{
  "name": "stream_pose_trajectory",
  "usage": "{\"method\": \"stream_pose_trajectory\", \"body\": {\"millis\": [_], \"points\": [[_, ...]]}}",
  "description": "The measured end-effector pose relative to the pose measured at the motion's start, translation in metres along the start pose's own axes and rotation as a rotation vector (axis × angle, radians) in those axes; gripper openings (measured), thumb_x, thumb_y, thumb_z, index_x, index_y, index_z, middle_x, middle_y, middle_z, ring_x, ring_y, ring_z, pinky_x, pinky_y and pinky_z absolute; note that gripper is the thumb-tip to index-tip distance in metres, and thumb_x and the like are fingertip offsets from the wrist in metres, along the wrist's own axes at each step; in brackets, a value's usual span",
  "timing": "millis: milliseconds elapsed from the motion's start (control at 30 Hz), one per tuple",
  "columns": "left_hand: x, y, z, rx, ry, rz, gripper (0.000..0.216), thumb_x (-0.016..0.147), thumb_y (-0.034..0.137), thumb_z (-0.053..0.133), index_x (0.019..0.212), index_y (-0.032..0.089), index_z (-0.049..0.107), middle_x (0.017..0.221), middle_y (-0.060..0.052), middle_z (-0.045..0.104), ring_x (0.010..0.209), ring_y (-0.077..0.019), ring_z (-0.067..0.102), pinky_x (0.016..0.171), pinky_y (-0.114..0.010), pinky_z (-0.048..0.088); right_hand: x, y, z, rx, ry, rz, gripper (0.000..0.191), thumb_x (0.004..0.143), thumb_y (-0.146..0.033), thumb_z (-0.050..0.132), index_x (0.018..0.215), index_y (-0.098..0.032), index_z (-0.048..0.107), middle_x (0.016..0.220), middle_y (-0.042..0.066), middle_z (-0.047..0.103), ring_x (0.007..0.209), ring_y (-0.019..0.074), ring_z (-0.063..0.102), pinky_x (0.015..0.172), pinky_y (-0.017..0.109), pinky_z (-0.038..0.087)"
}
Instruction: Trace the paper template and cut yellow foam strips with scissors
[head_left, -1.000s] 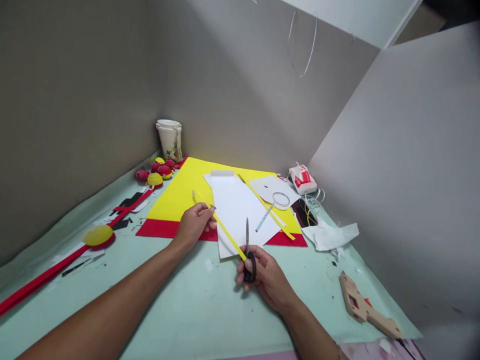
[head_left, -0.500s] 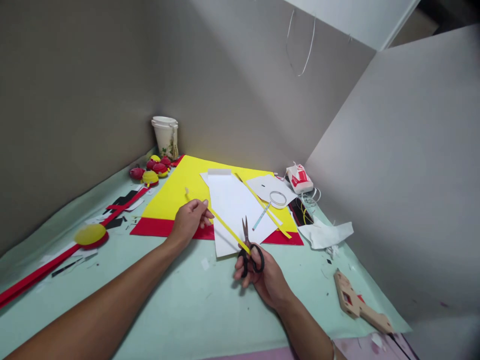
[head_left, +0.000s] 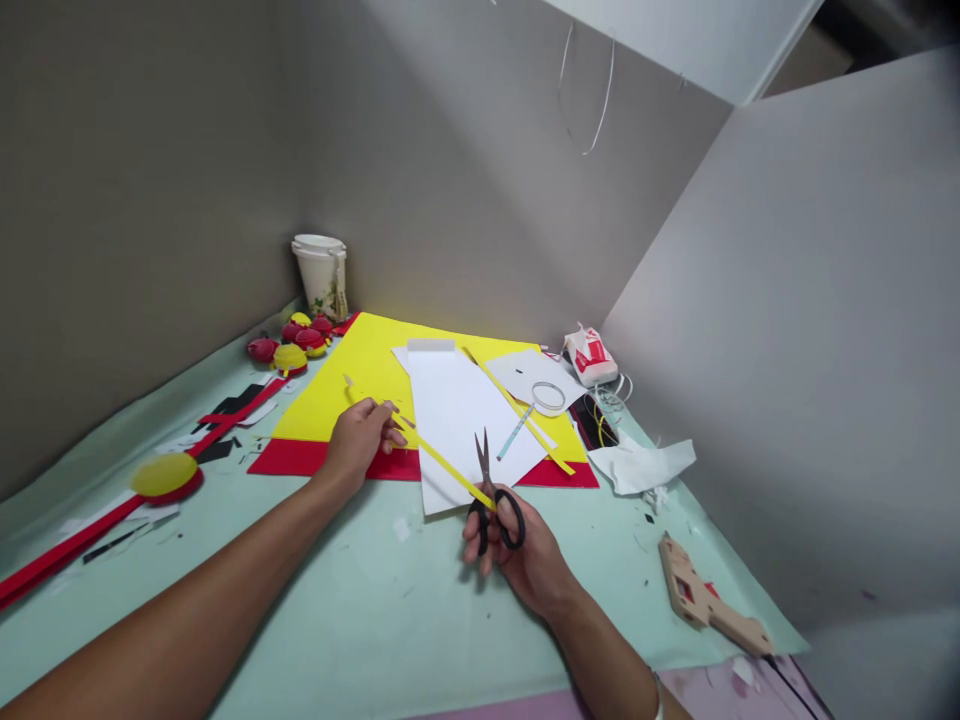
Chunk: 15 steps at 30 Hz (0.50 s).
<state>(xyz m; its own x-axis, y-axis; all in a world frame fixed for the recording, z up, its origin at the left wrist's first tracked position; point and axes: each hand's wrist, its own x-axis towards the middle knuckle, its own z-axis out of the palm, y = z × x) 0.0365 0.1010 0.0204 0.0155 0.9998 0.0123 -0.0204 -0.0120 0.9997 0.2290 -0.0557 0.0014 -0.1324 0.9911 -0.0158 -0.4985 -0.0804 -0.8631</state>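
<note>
A narrow yellow strip (head_left: 448, 467) stretches between my two hands, over a white sheet of paper (head_left: 469, 405). My left hand (head_left: 361, 440) is closed, pinching the strip near its far end, which sticks out past the fingers. In my right hand (head_left: 517, 545) are black-handled scissors (head_left: 484, 465), blades slightly apart and pointing away from me. The strip's near end meets the right thumb at the scissor handles. Under the white sheet lie a yellow sheet (head_left: 322, 400) and a red sheet (head_left: 292, 458). Another yellow strip (head_left: 525, 418) rests on the papers.
A pen (head_left: 515, 432) and a ring (head_left: 548, 396) lie right of centre. A glue gun (head_left: 709, 600) is at the right, below crumpled white paper (head_left: 645, 466) and a tissue pack (head_left: 590, 356). Red-and-yellow round pieces (head_left: 289, 357) and a white bucket (head_left: 321, 275) stand back left.
My left hand has moved slightly left along with the strip, and more of the strip shows between the hands. The scissor blades are a little wider apart. The whole view has shifted slightly.
</note>
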Motion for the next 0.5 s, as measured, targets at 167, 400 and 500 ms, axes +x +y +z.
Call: {"method": "stream_pose_trajectory", "body": {"millis": [167,400,500], "points": [[0.0012,-0.0010,-0.0026,0.010,-0.009,-0.011,0.017,0.076,0.033,0.058,0.076,0.016,0.058,0.050,-0.001,0.063,0.039,-0.0110,0.049,0.044,-0.023,0.038,0.0017,0.0011,-0.0036,-0.051,0.198,-0.128,0.034,0.090,-0.045,0.058,0.107,-0.015,0.060,0.073,0.002,0.065,0.054,0.0107,0.063,0.038,0.013,0.041],[0.0031,-0.0018,-0.0030,-0.004,-0.047,-0.013,0.019,0.075,0.035,0.059,0.077,0.016,0.058,0.049,0.000,0.062,0.043,-0.0118,0.051,0.045,-0.022,0.038,0.0003,0.0001,-0.0045,-0.202,0.378,-0.227,0.037,0.088,-0.049,0.058,0.108,-0.018,0.057,0.072,-0.002,0.059,0.051,0.0081,0.058,0.038,0.014,0.034],[0.0042,-0.0049,-0.0023,-0.005,-0.102,-0.021,0.022,0.073,0.038,0.064,0.071,0.018,0.056,0.051,-0.001,0.063,0.045,-0.0121,0.052,0.047,-0.023,0.040,0.0010,0.0039,-0.0009,-0.316,0.395,-0.201,0.039,0.086,-0.046,0.061,0.114,-0.019,0.052,0.070,-0.003,0.058,0.048,0.0083,0.055,0.040,0.016,0.034]]}}
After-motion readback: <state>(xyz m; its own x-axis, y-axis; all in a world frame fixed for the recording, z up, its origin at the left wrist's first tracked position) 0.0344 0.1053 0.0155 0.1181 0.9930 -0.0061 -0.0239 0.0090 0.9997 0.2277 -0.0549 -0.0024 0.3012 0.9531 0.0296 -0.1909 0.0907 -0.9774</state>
